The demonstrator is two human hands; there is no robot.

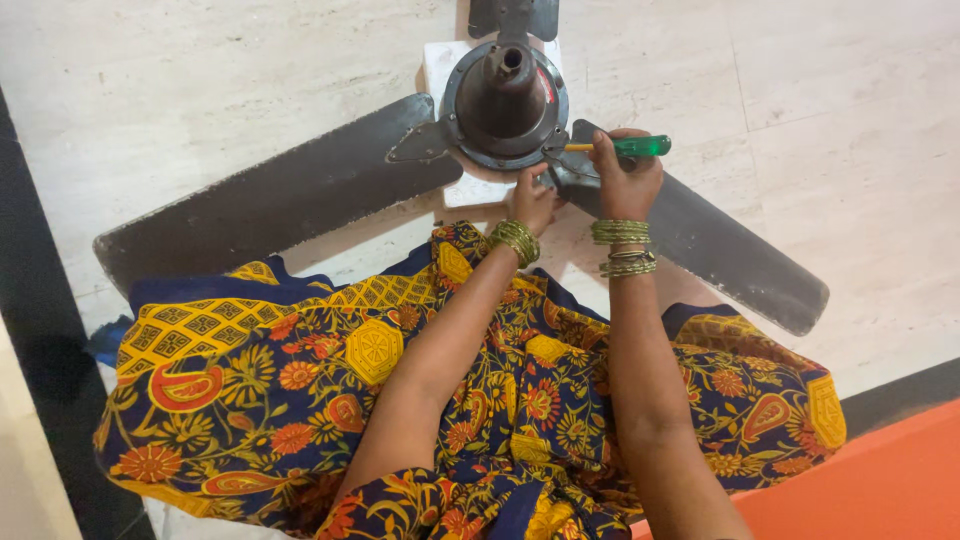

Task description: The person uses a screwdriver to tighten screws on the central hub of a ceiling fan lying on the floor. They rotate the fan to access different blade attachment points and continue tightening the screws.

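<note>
Below, pale stone floor (200, 80); right hand (625, 180) grips green screwdriver (630, 146), left hand (535, 200) pressed on fan motor (505, 95).

Fan blades (270, 195) flank motor hub (505, 95) — bare floor (840, 110) open right.

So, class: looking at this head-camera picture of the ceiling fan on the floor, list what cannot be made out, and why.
- Tip of the green-handled screwdriver: too small, against the dark metal motor housing.
- Left hand fingertips: tucked under the housing rim.
- Rear dark fan blade: cut off by the top edge.
- White block under the fan: mostly covered by the housing.
</note>
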